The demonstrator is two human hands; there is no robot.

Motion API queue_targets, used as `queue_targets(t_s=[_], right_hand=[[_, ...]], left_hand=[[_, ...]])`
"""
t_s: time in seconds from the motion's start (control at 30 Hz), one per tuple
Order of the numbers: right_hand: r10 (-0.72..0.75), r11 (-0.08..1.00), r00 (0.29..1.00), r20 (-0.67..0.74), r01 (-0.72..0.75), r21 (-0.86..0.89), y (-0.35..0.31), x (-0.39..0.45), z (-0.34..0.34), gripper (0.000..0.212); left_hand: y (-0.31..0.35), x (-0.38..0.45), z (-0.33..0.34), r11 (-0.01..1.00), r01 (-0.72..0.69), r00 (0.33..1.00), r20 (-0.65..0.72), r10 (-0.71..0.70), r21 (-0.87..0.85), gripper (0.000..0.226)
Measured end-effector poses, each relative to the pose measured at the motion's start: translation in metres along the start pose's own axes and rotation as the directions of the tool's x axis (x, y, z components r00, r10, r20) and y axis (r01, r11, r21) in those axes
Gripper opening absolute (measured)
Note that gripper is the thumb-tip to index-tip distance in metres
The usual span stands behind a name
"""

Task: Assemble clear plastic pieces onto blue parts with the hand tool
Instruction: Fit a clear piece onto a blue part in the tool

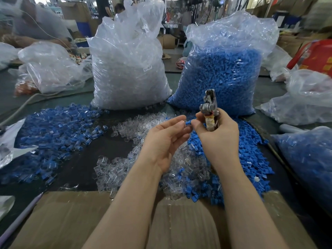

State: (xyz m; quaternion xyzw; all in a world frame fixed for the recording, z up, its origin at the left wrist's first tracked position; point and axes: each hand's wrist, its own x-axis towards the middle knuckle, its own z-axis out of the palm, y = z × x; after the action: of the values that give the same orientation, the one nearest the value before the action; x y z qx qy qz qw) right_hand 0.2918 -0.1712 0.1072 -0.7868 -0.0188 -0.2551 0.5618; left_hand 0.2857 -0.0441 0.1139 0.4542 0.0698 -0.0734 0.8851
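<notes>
My right hand (217, 135) grips a metal hand tool (209, 106) upright by its taped handles, jaws pointing up, and its thumb and forefinger also pinch a small blue part (188, 122). My left hand (167, 136) meets it at the fingertips, pinching a clear plastic piece (183, 123) against that blue part. Below the hands lie a loose pile of clear pieces (125, 166) and a loose pile of blue parts (251, 159). A heap of assembled blue-and-clear pieces (57, 133) covers the table at the left.
Two tall plastic bags stand behind: clear pieces (127, 69) left, blue parts (222, 72) right. Another bag of blue pieces (309, 162) sits at the right edge. Flat cardboard (71, 220) lies under my forearms. Crumpled bags (50, 67) and a red box (314, 56) flank the table.
</notes>
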Motion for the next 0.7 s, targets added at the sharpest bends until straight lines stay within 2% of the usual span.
queue_targets(t_s=[0.17, 0.27, 0.43, 0.7], right_hand=[[-0.025, 1.0, 0.999, -0.019, 0.025, -0.013, -0.001, 0.0, 0.001, 0.014], [-0.044, 0.999, 0.999, -0.021, 0.043, -0.026, -0.002, 0.0, 0.001, 0.014], [-0.069, 0.997, 0.997, -0.028, 0.068, -0.043, -0.003, -0.002, 0.0, 0.013], [-0.155, 0.982, 0.982, -0.106, 0.141, -0.128, -0.002, -0.004, 0.001, 0.016]], left_hand=[[-0.002, 0.001, 0.002, 0.999, -0.027, 0.996, -0.085, 0.028, 0.022, 0.016], [-0.004, 0.002, 0.003, 0.99, -0.091, 0.987, -0.124, 0.105, 0.11, 0.01], [-0.009, 0.0, 0.004, 0.942, -0.187, 0.967, -0.118, 0.226, 0.277, 0.005], [-0.008, -0.004, 0.011, 0.912, -0.268, 0.944, -0.107, 0.314, 0.311, 0.005]])
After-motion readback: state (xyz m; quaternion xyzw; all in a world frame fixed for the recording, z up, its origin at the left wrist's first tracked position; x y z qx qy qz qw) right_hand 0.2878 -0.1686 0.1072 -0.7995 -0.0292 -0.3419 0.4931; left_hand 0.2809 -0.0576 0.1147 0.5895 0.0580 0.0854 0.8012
